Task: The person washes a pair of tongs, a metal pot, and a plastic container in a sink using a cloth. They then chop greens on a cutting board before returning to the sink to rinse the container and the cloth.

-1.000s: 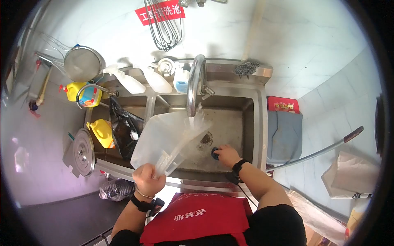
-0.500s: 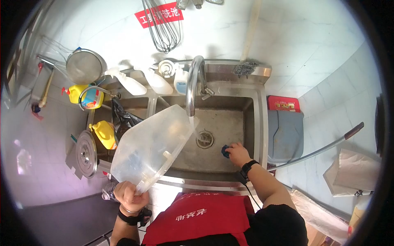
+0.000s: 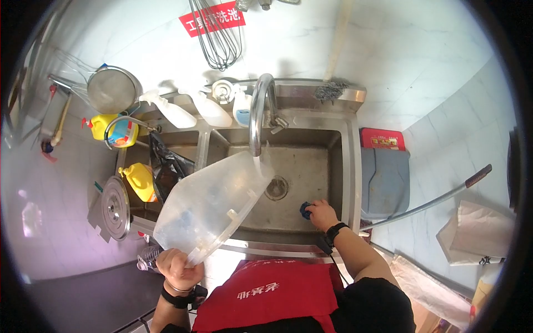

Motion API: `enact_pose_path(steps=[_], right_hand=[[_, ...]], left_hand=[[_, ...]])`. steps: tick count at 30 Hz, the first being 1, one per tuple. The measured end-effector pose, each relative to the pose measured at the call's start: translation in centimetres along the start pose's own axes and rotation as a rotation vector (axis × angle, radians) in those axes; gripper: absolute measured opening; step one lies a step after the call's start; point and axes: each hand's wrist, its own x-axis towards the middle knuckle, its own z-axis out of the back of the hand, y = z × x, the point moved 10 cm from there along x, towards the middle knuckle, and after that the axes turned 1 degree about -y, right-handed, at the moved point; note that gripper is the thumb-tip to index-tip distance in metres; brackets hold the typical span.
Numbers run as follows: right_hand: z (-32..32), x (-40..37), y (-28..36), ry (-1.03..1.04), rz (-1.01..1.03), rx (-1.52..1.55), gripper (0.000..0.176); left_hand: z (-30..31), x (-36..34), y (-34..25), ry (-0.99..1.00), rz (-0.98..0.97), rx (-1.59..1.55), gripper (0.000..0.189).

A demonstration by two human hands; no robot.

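A translucent plastic lid or panel with small tabs along its edge point(image 3: 208, 202) is gripped at its near corner by my left hand point(image 3: 179, 271). It tilts over the left part of the metal sink basin point(image 3: 294, 161), its far end under the faucet point(image 3: 259, 114). A stream of water from the spout meets that end. My right hand point(image 3: 323, 215) is closed on a dark blue scrubbing pad point(image 3: 305, 210), low over the right side of the basin, apart from the panel. The drain point(image 3: 276, 188) shows between the panel and my right hand.
White spray bottles point(image 3: 175, 114) stand along the back ledge, near a steel scourer point(image 3: 331, 90). Yellow bottles point(image 3: 139, 180) and a black plastic bag point(image 3: 166, 164) are at the left basin. Right of the sink sits a grey bin point(image 3: 385, 180). A whisk point(image 3: 219, 44) hangs above.
The panel's far end has lowered slightly toward me, staying under the water. My right hand, with the pad, has shifted a little toward me. The view has moved slightly.
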Motion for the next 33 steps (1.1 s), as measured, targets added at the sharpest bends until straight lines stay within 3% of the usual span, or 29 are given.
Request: enact_pose_path(steps=[7,9,10,12,13,15,18,27,29,33], right_hand=[[-0.5,-0.4,-0.7,-0.017,-0.027,0.014,0.026],[-0.6,-0.4,-0.7,-0.02,-0.031,0.027,0.026],[-0.6,-0.4,-0.7,-0.038,-0.021,0.042,0.027],[-0.5,-0.5,-0.6,-0.056,-0.012,0.054,0.027],[-0.2,-0.6,-0.4,-0.092,0.006,0.052,0.027],[0.5,-0.7,-0.3,-0.126,0.021,0.043,0.026],[2.4,-1.0,0.0,-0.148,0.009,0.09,0.025],[8.7,-1.4,-1.0,-0.39,-0.056,0.205,0.027],[9.8,-1.4,-1.5,-0.455,-0.078,0.286,0.028],[12.3,-1.3,-1.0,-0.519,-0.095,0.346,0.028]], left_hand=[[-3.2,-0.9,2.0,0.068,0.153,-0.14,0.025],[-5.0,-1.9,4.4,0.044,0.354,-0.204,0.027],[-6.0,-2.1,4.7,0.043,0.352,-0.206,0.027],[-9.2,-3.9,8.3,0.018,0.672,-0.375,0.028],[-10.7,-4.1,8.9,0.016,0.673,-0.379,0.028],[-14.9,-6.0,11.5,-0.024,0.908,-0.663,0.028],[-19.5,-7.2,12.4,-0.009,0.998,-0.863,0.03],[-26.9,-10.6,13.1,0.186,1.087,-0.906,0.03],[-28.2,-11.3,12.9,0.216,1.226,-1.107,0.029],[-30.0,-14.1,15.4,0.219,1.185,-0.961,0.029]])
